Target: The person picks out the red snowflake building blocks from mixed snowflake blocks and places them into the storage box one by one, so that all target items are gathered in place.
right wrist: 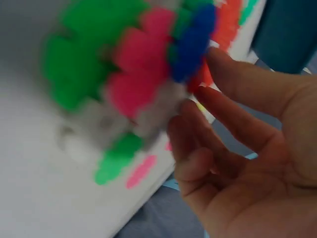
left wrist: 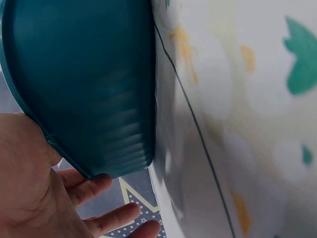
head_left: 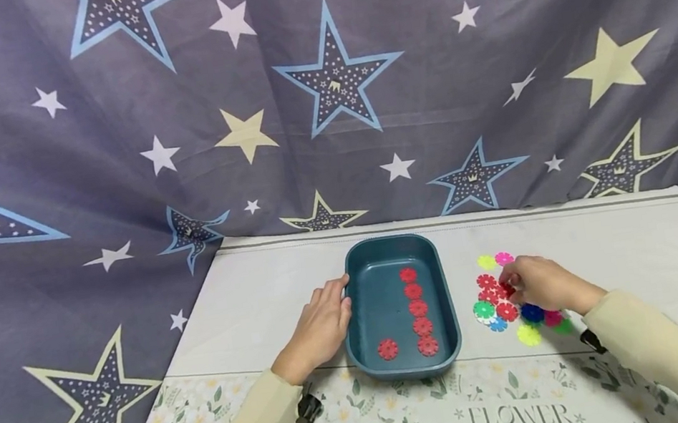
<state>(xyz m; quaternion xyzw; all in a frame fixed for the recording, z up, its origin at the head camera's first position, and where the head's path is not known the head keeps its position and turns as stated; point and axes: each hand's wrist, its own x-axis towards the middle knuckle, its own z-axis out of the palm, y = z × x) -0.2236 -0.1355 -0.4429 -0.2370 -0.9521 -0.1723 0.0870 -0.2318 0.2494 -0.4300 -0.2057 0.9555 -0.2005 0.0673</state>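
My right hand (head_left: 541,284) has its fingertips (head_left: 511,281) pinched on a small red notched plastic disc (head_left: 506,289) at the edge of the loose pile of coloured discs (head_left: 508,303) on the white tablecloth (head_left: 631,250). I judge it light, stiff and thin, a little slippery; best taken by its notched rim. My left hand (head_left: 319,328) lies with relaxed, straight fingers against the left wall of the dark teal plastic tray (head_left: 353,311), where six red discs (head_left: 418,309) already lie.
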